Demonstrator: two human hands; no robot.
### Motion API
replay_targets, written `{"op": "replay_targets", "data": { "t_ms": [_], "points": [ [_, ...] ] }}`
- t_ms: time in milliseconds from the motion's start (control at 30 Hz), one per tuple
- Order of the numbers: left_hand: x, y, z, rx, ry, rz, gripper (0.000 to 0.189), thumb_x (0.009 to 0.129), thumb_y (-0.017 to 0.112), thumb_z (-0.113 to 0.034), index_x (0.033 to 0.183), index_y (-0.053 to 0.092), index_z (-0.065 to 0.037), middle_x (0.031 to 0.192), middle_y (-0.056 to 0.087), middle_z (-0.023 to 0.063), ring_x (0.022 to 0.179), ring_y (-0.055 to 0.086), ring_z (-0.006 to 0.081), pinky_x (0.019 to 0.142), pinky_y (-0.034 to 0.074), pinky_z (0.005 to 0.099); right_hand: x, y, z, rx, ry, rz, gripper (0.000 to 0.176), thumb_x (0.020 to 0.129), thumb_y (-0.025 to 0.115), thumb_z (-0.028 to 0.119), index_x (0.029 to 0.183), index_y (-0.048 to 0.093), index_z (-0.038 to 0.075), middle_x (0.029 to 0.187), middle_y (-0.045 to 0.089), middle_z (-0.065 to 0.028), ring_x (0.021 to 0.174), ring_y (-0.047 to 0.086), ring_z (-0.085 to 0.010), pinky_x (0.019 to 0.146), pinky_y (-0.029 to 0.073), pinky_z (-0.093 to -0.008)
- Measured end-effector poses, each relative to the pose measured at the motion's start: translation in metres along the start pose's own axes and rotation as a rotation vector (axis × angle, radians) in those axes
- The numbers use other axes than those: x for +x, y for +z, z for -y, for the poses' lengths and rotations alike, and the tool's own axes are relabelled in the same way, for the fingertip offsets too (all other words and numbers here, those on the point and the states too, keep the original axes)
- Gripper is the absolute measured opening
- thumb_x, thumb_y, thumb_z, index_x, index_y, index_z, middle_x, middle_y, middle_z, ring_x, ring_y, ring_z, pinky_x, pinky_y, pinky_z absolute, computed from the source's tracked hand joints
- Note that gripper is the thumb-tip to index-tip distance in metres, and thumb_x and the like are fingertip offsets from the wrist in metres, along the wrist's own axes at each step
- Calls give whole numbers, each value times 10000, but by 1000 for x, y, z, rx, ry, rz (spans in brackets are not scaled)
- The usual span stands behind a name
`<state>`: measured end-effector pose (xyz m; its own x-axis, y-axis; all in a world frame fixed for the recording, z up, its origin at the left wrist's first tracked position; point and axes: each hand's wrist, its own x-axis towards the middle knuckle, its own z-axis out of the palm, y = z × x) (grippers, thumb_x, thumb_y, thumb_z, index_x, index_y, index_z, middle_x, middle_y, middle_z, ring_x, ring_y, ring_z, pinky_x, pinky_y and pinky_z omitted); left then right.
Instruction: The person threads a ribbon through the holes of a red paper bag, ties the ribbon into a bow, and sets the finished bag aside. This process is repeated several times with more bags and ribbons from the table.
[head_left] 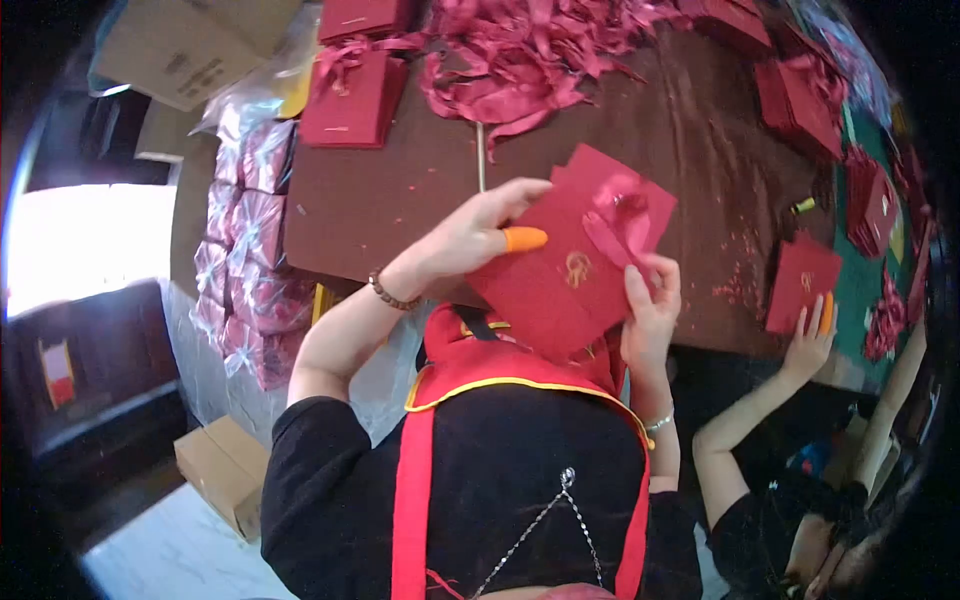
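Note:
Held up over the table's near edge is a flat red paper bag [540, 285] with a gold emblem, its edges showing more than one layer. My left hand [490, 225] grips its left side, the thumb in an orange finger cover lying across the front and the fingers partly hidden. A shiny pinkish-red ribbon [625, 225] lies looped on the upper right of the bag. At the ribbon's lower end, my right hand [652, 310] is closed, thumb and fingers pinching it by the bag's right edge.
Loose ribbons [530, 60] are heaped at the back of the brown table [375, 205]. Red bag stacks [350, 105] stand left and right. Wrapped bundles [255, 235] are piled on the left, near a cardboard box [225, 470]. At right, a co-worker's hand [808, 345] touches another red bag [803, 280].

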<state>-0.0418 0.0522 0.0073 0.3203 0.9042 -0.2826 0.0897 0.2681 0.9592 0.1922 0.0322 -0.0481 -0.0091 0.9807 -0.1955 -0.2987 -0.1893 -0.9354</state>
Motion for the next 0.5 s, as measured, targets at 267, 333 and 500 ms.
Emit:
{"op": "replay_targets", "data": {
  "t_ms": [267,333,500],
  "points": [
    [-37,-20,-30,-225,4,38,532,819,623,-16,1316,437,21,1262,530,69,1138,473,121,979,367,266,1,28,16,-21,51,227,293,838,597,-36,1073,456,66,808,544,2,698,504,-47,662,407,-160],
    [-53,-45,-50,-134,-12,-105,523,800,618,-4,1295,455,36,1244,541,74,1121,489,133,954,392,264,-1,40,23,16,157,304,311,855,585,-8,1126,445,60,844,589,-25,727,546,-74,672,437,-185],
    [-85,-118,-67,405,216,-584,538,787,615,-37,1307,476,-56,1088,622,55,955,564,116,826,454,270,8,27,14,-48,179,367,220,925,493,77,1138,459,37,889,623,-72,777,592,-112,691,467,-220]
  ]
}}
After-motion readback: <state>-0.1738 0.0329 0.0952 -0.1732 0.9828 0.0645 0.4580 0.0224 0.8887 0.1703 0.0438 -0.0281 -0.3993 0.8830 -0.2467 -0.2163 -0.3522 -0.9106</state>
